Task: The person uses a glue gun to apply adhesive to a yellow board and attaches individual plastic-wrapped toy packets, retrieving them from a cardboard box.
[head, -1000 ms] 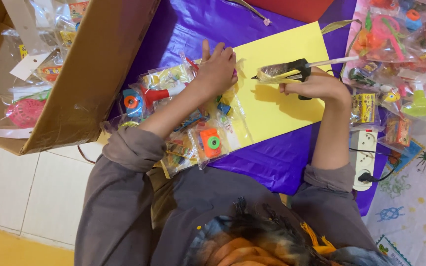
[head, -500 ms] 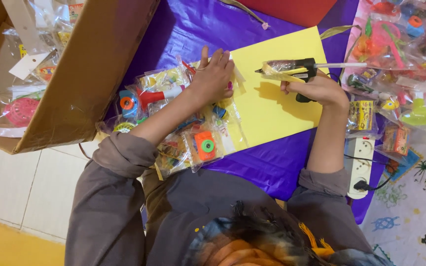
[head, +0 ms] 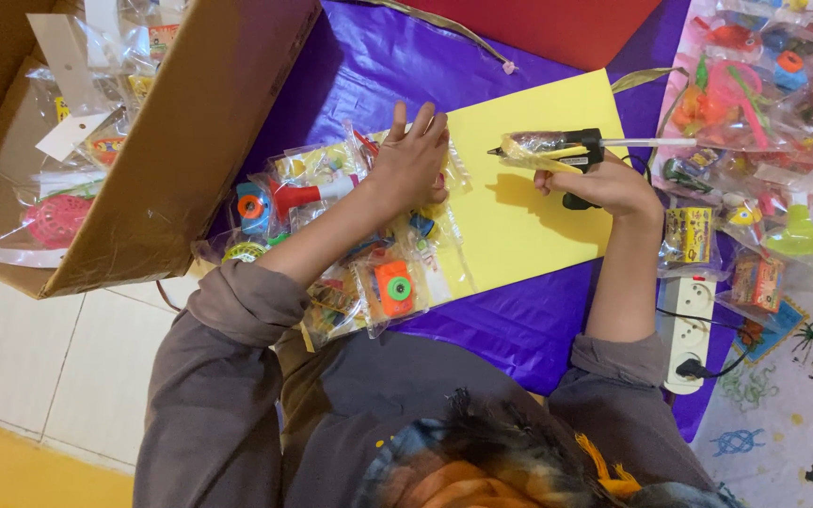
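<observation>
My right hand [head: 602, 186] grips a black and yellow hot glue gun [head: 549, 150], held above a yellow sheet [head: 519, 226] with its nozzle pointing left. My left hand [head: 413, 162] lies flat, fingers together, on a clear plastic packet of small toys [head: 380, 246] at the sheet's left edge. More toy packets [head: 294, 193], with orange, blue and red toys inside, are attached in a row along that edge. The yellow sheet rests on purple plastic sheeting [head: 369, 66].
An open cardboard box [head: 190, 132] with bagged toys stands at the left. A heap of bagged toys [head: 764, 113] lies at the right. A white power strip [head: 689, 329] with a black cable sits by my right elbow. A red sheet [head: 557, 23] lies at the top.
My right hand has lifted the glue gun slightly up and away from the sheet. My left hand stays pressed on the packet.
</observation>
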